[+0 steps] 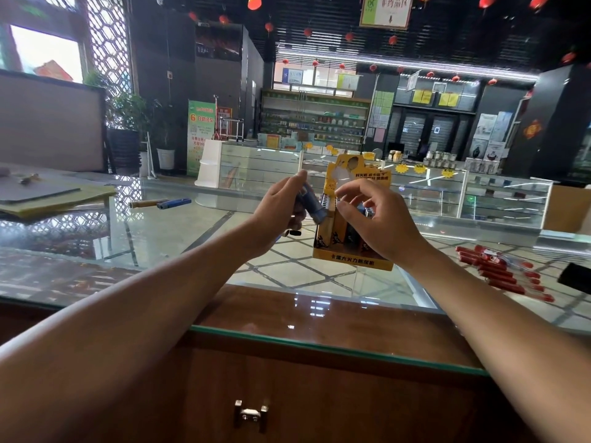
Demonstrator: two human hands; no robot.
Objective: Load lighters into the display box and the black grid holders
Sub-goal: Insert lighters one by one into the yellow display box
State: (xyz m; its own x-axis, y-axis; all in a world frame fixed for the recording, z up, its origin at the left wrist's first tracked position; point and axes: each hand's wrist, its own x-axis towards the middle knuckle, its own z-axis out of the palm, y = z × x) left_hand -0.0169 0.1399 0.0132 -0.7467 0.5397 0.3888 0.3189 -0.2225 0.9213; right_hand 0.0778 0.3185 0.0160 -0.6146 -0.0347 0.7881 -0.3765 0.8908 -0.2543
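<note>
While the left hand (281,215) grips a few blue lighters (311,203) just left of the yellow display box (351,260), the right hand (374,219) curls over the lighter tops inside it; whether it pinches one, I cannot tell. The box stands mid-way along the glass tabletop (160,251). Red lighters (499,270) lie near the right edge, with shop shelves (313,123) beyond.

Left hand (278,215) is gripping blue lighters (315,203), tilting them toward the yellow display box (351,260), which is standing upright on the glass counter (160,251) with several lighters sitting in it. Right hand (374,219) is hovering at the box's top, fingers curling over the lighter heads — can't tell if it's pinching one. A pile of red lighters (499,270) is lying off to the right, well apart from the box.
</note>
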